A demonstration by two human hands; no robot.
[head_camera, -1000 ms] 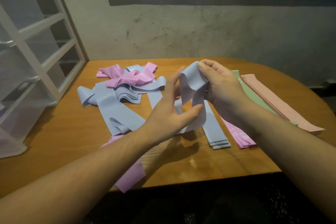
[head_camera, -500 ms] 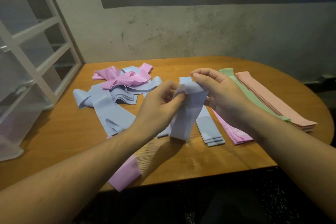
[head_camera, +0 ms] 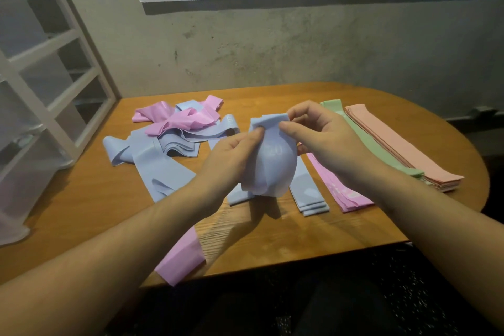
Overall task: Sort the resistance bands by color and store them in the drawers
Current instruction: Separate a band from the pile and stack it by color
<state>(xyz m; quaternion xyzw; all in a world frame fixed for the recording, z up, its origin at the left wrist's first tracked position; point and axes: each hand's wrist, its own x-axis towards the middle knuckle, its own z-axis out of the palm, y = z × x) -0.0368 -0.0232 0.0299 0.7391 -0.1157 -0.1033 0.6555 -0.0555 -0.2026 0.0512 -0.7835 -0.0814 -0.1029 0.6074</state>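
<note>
Since a sec ago the L thumb has closed onto the blue band; before, that hand was spread open w/ only the R hand gripping.

Left to right: drawer unit [head_camera: 41,90] stands at the table's left edge, translucent drawers, contents can't tell. On the table [head_camera: 81,199], a loose unsorted heap [head_camera: 174,139] of blue and pink bands, tangled. One pink band [head_camera: 182,262] hangs over the near edge, partly under the L forearm. Centre: the held blue band [head_camera: 268,163], up off the table, bulging into a soft pouch w/ a faint "20" print. Under and just right of it, a flat blue stack [head_camera: 308,191], then a pink stack [head_camera: 341,188], a green stack [head_camera: 376,144] and a peach stack [head_camera: 403,150], side by side.

Handling, my read: thin rubbery sheet, v. light, floppy, prob a bit tacky so layers cling. Best taken at the top edge corners and pulled flat before laying on the blue stack.

Pose: left hand [head_camera: 229,155] palm toward the band, thumb and fingertips pinching the top-left edge. Right hand [head_camera: 321,136] curled over the top-right edge, also pinching it. Both wrists raised, forearms angled inward.
</note>
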